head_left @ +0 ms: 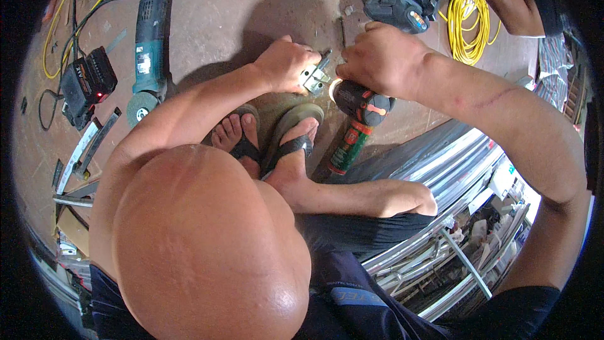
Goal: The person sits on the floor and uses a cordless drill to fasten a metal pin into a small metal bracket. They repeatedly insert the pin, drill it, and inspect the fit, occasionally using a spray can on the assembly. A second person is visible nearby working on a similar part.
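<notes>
As my left hand (286,68) pinches the metal piece (313,80) at twelve o'clock, seemingly steadying it, my right hand (387,58) grips the cordless power tool (363,102) at its four o'clock (lamp (334,89) glowing!), nose facing it.

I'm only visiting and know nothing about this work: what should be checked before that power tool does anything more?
1. Small metal piece held: ok, the left hand grips it.
2. Cordless power tool held: ok, the right hand grips its handle.
3. Hands protected: not ok, both are bare.
4. Feet protected: not ok, open sandals leave the toes bare, close to the work.
5. Tool tip seated on the metal piece: cannot tell, the contact is unclear here.
6. Angle grinder unplugged: cannot tell, its cable runs out of view.
</notes>
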A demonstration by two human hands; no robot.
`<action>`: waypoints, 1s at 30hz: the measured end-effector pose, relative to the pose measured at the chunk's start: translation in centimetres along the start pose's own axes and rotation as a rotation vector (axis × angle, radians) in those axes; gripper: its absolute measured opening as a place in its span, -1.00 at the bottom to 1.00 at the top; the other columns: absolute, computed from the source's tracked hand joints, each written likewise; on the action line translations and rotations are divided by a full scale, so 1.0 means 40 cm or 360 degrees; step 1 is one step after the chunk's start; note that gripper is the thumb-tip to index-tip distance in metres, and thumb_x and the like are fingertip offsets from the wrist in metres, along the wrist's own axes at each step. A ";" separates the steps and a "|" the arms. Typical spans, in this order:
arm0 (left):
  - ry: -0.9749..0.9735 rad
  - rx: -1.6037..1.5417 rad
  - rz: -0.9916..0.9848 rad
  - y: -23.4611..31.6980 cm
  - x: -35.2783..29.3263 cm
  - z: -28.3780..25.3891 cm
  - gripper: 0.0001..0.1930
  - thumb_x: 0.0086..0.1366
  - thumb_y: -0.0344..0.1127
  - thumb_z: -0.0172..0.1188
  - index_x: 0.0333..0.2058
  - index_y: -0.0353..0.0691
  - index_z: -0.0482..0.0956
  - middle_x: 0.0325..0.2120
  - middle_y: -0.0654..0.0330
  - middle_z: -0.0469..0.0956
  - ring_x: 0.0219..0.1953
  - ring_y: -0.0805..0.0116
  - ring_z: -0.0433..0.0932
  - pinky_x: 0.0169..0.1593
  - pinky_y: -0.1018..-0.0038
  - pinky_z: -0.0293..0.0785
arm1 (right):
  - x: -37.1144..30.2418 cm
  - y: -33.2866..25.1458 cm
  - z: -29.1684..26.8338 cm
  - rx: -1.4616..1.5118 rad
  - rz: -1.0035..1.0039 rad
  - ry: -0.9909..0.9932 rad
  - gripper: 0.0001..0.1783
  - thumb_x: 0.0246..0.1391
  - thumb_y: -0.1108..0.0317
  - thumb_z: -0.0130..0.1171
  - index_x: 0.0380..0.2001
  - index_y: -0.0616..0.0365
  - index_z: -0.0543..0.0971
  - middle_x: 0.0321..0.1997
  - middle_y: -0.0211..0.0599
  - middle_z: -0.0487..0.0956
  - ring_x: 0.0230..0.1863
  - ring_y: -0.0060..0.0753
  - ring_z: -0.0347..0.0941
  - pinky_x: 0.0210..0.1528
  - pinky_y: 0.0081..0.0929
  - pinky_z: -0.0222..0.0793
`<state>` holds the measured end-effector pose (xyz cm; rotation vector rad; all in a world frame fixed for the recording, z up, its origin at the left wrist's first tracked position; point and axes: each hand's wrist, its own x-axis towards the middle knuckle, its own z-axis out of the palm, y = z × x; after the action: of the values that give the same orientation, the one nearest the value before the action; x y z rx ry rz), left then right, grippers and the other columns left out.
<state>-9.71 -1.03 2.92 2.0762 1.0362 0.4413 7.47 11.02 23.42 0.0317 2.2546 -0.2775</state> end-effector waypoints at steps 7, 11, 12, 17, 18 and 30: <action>0.0035 0.0016 0.0034 -0.002 -0.001 0.004 -0.37 -0.07 0.08 0.79 -0.09 -0.09 0.73 -0.20 0.14 0.80 -0.08 0.02 0.81 0.10 0.05 0.54 | 0.007 -0.020 -0.015 -0.0362 -0.0054 -0.0120 -0.86 0.31 0.17 0.29 -0.14 -0.18 0.75 -0.16 -0.41 0.75 0.05 -0.18 0.78 0.19 -0.15 0.61; 0.0024 0.0010 0.0012 -0.001 -0.001 0.005 -0.36 -0.06 0.07 0.78 -0.08 -0.09 0.73 -0.21 0.15 0.80 -0.07 0.02 0.81 0.10 0.06 0.53 | 0.008 -0.018 -0.015 -0.0368 -0.0064 -0.0210 -0.87 0.32 0.16 0.28 -0.15 -0.22 0.75 -0.12 -0.46 0.76 0.07 -0.22 0.78 0.21 -0.19 0.60; 0.0018 0.0013 0.0004 -0.001 -0.001 0.004 -0.36 -0.06 0.07 0.78 -0.08 -0.09 0.73 -0.21 0.15 0.80 -0.07 0.02 0.81 0.10 0.06 0.53 | 0.009 -0.016 -0.015 -0.0355 -0.0063 -0.0182 -0.87 0.32 0.16 0.28 -0.14 -0.22 0.75 -0.12 -0.45 0.76 0.07 -0.22 0.78 0.21 -0.19 0.60; 0.0025 0.0009 0.0018 0.001 -0.002 0.001 -0.35 -0.07 0.07 0.79 -0.07 -0.09 0.73 -0.21 0.15 0.79 -0.06 0.04 0.81 0.11 0.08 0.53 | 0.014 -0.009 -0.017 -0.0355 -0.0120 -0.0070 -0.80 0.29 0.27 0.39 -0.07 -0.18 0.88 -0.03 -0.34 0.90 0.10 -0.11 0.85 0.13 -0.10 0.79; 0.0025 0.0008 0.0021 0.000 -0.002 0.000 -0.35 -0.07 0.07 0.79 -0.07 -0.09 0.73 -0.21 0.16 0.80 -0.06 0.05 0.81 0.12 0.08 0.53 | 0.015 -0.008 -0.018 -0.0352 -0.0103 -0.0082 -0.80 0.29 0.27 0.39 -0.08 -0.18 0.88 -0.03 -0.34 0.90 0.09 -0.11 0.86 0.12 -0.10 0.79; 0.0063 -0.0018 0.0021 -0.008 0.002 0.017 -0.36 -0.16 0.05 0.82 -0.16 -0.08 0.71 -0.22 0.17 0.77 -0.09 0.02 0.78 0.09 0.08 0.47 | 0.022 -0.030 -0.025 -0.0398 -0.0027 -0.0254 -0.86 0.34 0.17 0.29 -0.12 -0.25 0.77 -0.05 -0.44 0.78 0.14 -0.21 0.78 0.29 -0.14 0.59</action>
<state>-9.43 -1.16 2.22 2.0730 1.0412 0.4955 6.00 10.02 23.60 -0.1373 2.1157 -0.0053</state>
